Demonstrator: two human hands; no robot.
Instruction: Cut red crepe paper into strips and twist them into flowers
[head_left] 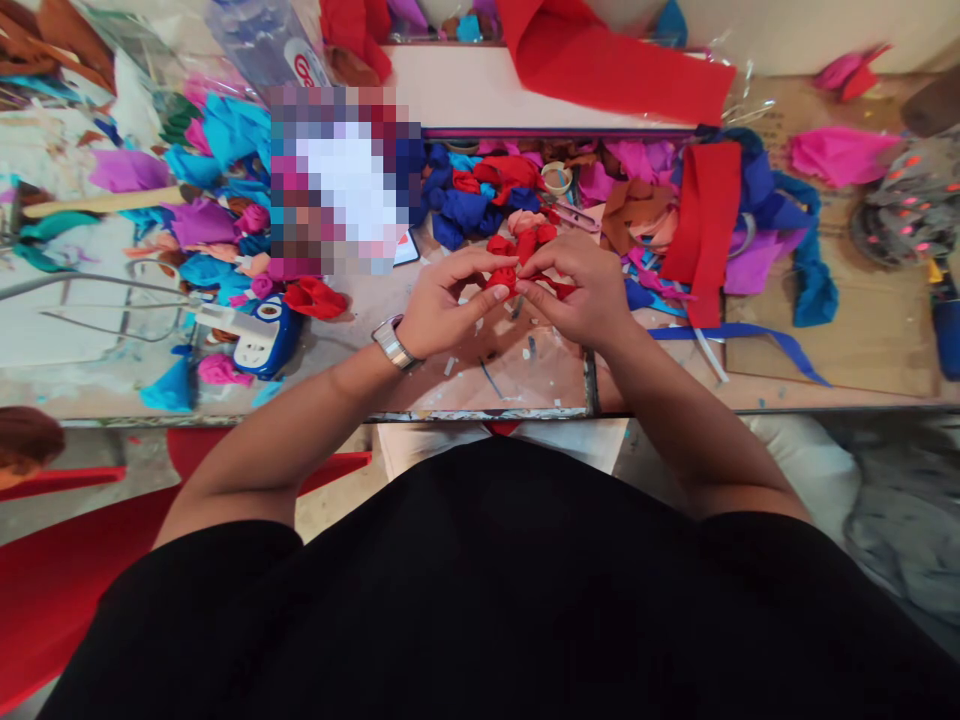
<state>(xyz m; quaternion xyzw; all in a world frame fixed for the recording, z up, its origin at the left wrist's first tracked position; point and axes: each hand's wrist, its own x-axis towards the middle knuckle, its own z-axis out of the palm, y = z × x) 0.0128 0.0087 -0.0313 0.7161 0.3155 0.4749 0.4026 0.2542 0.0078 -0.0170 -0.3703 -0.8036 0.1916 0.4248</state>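
In the head view, the only one I have, I look down on two bare hands meeting over the table (540,375), near its front edge. The left hand (450,305), with a metal watch (396,343) on its wrist, has its thumb and fingertips closed on the red cloth piece (501,280). The right hand (581,290) pinches the same piece from the other side, its thumb and forefinger nearly touching the left fingertips. The piece is bunched up between both hands, just above the tabletop; I cannot tell whether its lower part touches the surface.

Just beyond the fingers I see a pink-handled tool (576,217) and a roll of tape (556,178) beside a heap of blue cloth (469,212). To the right of the right hand, a long red strip (701,235) hangs over purple and blue pieces, and a narrow blue strip (757,340) runs across the cardboard (832,330).

On my left, a red bundle (315,297) lies beside the blue-and-white power socket (266,335), near a blue cloth scrap (169,385) at the table's edge. Behind these, a clear bottle (262,45) leans by a pixelated patch that hides whatever is under it.
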